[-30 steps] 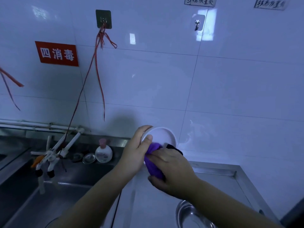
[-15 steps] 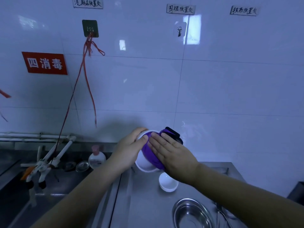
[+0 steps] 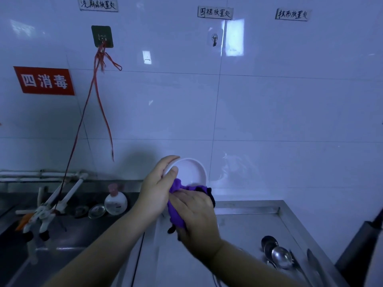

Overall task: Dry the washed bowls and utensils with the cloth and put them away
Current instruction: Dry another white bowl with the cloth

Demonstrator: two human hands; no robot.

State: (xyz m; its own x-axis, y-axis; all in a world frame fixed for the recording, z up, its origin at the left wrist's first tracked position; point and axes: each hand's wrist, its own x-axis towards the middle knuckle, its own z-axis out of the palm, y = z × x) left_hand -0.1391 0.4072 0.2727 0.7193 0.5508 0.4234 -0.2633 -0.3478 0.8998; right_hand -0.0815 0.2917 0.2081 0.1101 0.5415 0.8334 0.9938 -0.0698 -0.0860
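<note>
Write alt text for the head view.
The left hand holds a white bowl while the right hand wipes it with a purple cloth above a steel counter; spoons lie to the right.

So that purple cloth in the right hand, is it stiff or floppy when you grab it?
Probably floppy: the purple cloth bunches and folds under the right hand and droops below it. It looks light, since it hangs from fingers alone. It seems to mould to the white bowl held by the left hand.
</note>
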